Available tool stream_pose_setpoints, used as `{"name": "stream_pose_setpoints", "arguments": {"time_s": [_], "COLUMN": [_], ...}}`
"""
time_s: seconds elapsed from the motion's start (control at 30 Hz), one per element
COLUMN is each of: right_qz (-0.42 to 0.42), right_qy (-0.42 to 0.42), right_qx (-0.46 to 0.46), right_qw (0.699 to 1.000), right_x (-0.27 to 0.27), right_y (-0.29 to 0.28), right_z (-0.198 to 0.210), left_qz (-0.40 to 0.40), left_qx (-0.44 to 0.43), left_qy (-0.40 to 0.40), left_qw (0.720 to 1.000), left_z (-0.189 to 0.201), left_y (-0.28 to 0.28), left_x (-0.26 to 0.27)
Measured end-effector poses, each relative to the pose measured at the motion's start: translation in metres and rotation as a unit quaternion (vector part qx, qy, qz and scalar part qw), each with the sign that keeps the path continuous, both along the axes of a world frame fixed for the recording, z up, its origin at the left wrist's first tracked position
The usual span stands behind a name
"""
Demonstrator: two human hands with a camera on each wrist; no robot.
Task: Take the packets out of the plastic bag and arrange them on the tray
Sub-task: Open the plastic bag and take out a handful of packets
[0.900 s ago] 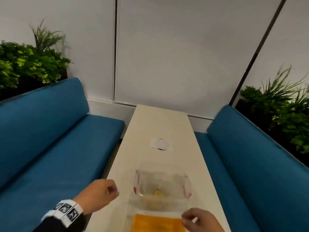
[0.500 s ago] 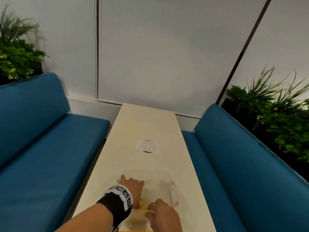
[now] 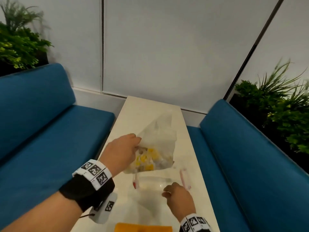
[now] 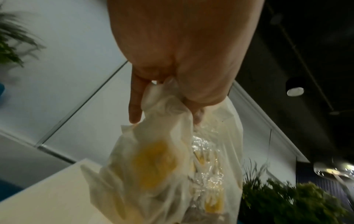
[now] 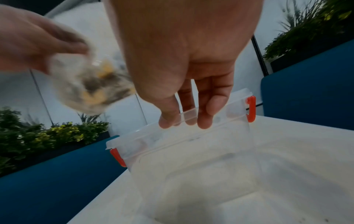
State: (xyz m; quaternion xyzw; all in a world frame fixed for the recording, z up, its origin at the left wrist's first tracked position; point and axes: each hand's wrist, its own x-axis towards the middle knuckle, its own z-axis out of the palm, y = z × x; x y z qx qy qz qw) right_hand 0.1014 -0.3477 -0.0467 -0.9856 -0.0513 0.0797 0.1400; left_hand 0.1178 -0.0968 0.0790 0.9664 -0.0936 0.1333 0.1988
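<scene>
The left hand [image 3: 121,152] grips the bunched neck of the bag [image 3: 155,148], holding it, packets [image 3: 147,159] inside, above the clear box [image 3: 160,180] on the desk [image 3: 192,164]. The right hand [image 3: 178,196], fingers relaxed, touches the box rim, probably to steady it. An orange tray [image 3: 143,228] lies nearest.

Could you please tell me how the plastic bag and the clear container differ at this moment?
The plastic bag is lifted off the table, gripped by the left hand; the clear container rests on the table, the right hand at its rim. The bag is soft, crumpled and holds yellow packets; the container is rigid and looks empty. Both are see-through.
</scene>
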Motion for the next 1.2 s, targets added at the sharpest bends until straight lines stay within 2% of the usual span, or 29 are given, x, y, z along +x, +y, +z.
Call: {"name": "stream_pose_setpoints", "arguments": {"time_s": [0.1,0.17,0.33,0.43,0.53,0.57,0.63,0.7,0.8,0.87,0.93,1.0,1.07,1.1,1.2], "right_qz": [-0.023,-0.026,-0.056,-0.068,-0.096,-0.108,-0.119,-0.094,-0.006,0.019,0.021,0.022,0.022,0.016,-0.038], "right_qy": [-0.014,-0.023,-0.022,-0.008,-0.010,-0.021,-0.063,-0.091,-0.058,-0.036,-0.030,-0.033,-0.013,0.000,0.057], "right_qx": [-0.002,-0.018,-0.037,-0.008,0.022,0.022,0.032,0.074,0.133,0.150,0.172,0.202,0.239,0.251,0.319], "right_qw": [1.000,0.999,0.998,0.998,0.995,0.994,0.990,0.989,0.989,0.988,0.985,0.979,0.971,0.968,0.945], "right_x": [0.013,0.021,0.037,0.042,0.043,0.040,0.028,0.010,-0.015,-0.026,-0.028,-0.024,-0.014,-0.005,0.016], "right_y": [-0.019,-0.030,-0.056,-0.065,-0.068,-0.067,-0.057,-0.041,-0.020,-0.007,0.008,0.027,0.049,0.060,0.089], "right_z": [-0.001,0.000,0.001,0.000,0.001,0.001,0.003,0.003,-0.014,-0.022,-0.019,-0.009,0.002,0.004,0.004], "left_qz": [0.044,0.072,0.120,0.120,0.114,0.100,0.089,0.069,0.036,0.061,0.150,0.238,0.256,0.254,0.252], "left_qx": [-0.012,-0.006,0.056,0.109,0.096,0.097,0.097,0.029,-0.101,-0.258,-0.366,-0.407,-0.441,-0.449,-0.438], "left_qy": [-0.027,-0.013,0.051,0.104,0.139,0.148,0.109,0.127,0.140,0.142,0.107,0.185,0.259,0.268,0.217], "left_qw": [0.999,0.997,0.990,0.981,0.979,0.979,0.985,0.989,0.984,0.954,0.912,0.862,0.820,0.814,0.835], "left_z": [0.010,0.002,-0.056,-0.097,-0.127,-0.136,-0.159,-0.171,-0.186,-0.180,-0.180,-0.182,-0.191,-0.194,-0.195], "left_y": [0.030,0.047,0.077,0.083,0.088,0.090,0.096,0.096,0.101,0.106,0.113,0.121,0.126,0.128,0.128], "left_x": [-0.017,-0.029,-0.054,-0.062,-0.069,-0.071,-0.075,-0.083,-0.098,-0.105,-0.100,-0.087,-0.073,-0.068,-0.061]}}
